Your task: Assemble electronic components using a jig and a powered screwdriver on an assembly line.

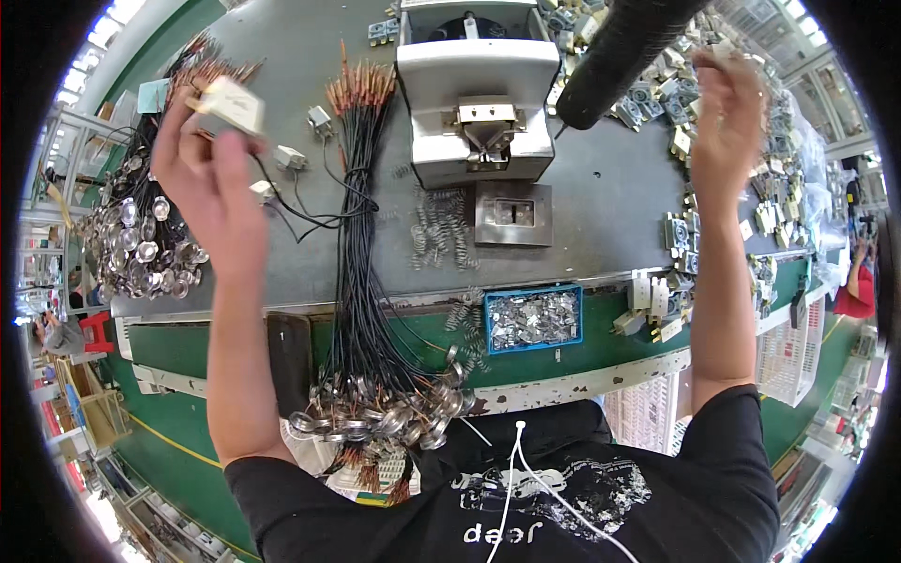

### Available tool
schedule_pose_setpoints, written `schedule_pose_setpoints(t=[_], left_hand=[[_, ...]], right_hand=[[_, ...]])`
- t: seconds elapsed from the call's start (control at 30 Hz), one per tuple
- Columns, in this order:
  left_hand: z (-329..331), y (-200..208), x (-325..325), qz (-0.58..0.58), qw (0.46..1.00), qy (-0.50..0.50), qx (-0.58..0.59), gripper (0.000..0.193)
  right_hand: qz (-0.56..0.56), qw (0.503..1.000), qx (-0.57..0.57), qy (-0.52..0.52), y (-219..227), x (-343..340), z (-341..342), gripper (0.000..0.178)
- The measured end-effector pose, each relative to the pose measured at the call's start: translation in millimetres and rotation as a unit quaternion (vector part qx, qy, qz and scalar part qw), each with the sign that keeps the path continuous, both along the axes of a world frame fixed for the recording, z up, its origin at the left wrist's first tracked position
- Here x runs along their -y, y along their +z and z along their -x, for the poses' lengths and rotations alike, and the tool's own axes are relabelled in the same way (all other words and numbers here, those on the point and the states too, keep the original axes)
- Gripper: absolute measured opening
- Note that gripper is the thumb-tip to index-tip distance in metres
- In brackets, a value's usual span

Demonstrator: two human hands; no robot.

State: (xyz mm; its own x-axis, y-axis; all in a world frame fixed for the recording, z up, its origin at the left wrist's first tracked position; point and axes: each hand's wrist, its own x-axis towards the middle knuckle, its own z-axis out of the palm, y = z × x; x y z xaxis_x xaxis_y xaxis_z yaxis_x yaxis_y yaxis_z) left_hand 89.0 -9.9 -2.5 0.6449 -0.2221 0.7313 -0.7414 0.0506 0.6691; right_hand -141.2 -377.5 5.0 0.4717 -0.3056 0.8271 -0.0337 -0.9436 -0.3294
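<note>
My left hand (208,174), up at the left of the bench, is closed on a small cream-coloured block with a metallic face (233,105); motion blurs both. A black wire runs near that hand toward the bundle of black wires (355,225), which has coppery tips and round metal caps. My right hand (727,122) is raised at the right over a heap of small metal-and-cream parts (662,98). Its fingers are stretched and somewhat blurred, with nothing visible held. Between my hands stands a grey-white bench machine (479,75) with a metal jaw at its front.
A square metal block with a slot (513,214) sits before the machine, beside loose springs (439,225). A blue tray of small metal pieces (533,320) stands at the near edge. A thick black tube (624,61) hangs in from above. More capped wires (141,235) lie left.
</note>
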Motion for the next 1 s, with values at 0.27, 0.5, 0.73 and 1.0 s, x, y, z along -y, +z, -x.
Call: schedule_pose_setpoints(t=[0.27, 0.5, 0.73, 1.0], left_hand=[[-66.7, -22.3, -50.7, -0.23, 0.959, 0.031, -0.163, 0.052], [-56.6, -15.6, -49.1, -0.125, 0.974, -0.071, -0.174, 0.053], [-16.0, -2.6, -32.9, -0.349, 0.917, 0.122, 0.147, 0.045], [49.8, -33.0, 11.7, -0.558, 0.789, 0.006, 0.258, 0.025]], right_hand=[[0.019, 0.901, -0.415, -0.126, -69.0, 29.1, 3.5, 0.051], [-0.049, 0.912, -0.398, -0.085, -71.7, 39.1, 15.5, 0.035], [-0.176, 0.884, -0.432, 0.029, -6.1, -36.3, 49.7, 0.041], [-0.085, 0.933, -0.294, 0.188, -14.9, -105.8, 47.5, 0.06]])
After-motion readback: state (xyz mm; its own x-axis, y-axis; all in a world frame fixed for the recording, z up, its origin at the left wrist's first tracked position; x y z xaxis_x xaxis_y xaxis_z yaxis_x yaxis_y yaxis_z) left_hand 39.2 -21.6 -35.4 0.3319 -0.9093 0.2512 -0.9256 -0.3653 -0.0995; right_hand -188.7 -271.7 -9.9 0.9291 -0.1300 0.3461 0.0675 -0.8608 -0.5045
